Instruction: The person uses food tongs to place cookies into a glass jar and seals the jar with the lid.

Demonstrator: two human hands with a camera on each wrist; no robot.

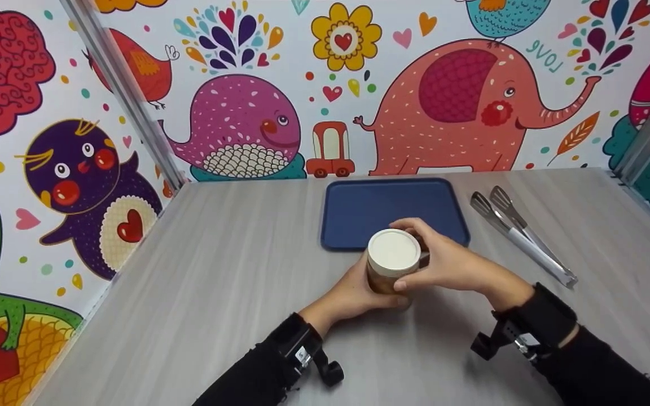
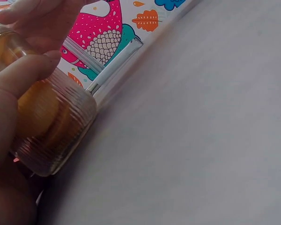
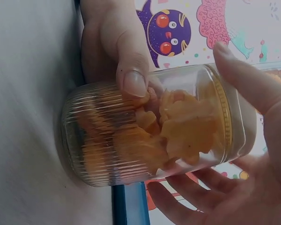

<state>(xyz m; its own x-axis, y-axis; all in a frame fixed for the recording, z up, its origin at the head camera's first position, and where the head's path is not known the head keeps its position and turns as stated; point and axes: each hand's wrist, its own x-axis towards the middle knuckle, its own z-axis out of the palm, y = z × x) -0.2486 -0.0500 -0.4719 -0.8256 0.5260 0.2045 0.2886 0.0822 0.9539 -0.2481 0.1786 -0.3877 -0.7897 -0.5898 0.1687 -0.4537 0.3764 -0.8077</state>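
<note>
A clear ribbed glass jar (image 3: 126,136) with a cream lid (image 1: 394,249) stands in the middle of the table. Scallop-edged orange-brown pieces that look like cookies (image 3: 187,124) show through its glass. My left hand (image 1: 353,290) grips the lower body of the jar, its thumb (image 3: 133,84) lying across the glass. Around the top, my right hand (image 1: 455,262) holds the lid from the right. Its thumb is at the near side and its fingers curve behind. Whether every right fingertip touches the lid is hard to tell.
A blue tray (image 1: 370,211) lies just behind the jar, near the back wall. To the right, metal tongs (image 1: 525,237) rest with their slotted heads pointing back. Printed walls (image 1: 443,141) with cartoon animals border the table (image 1: 218,270) at the back and sides.
</note>
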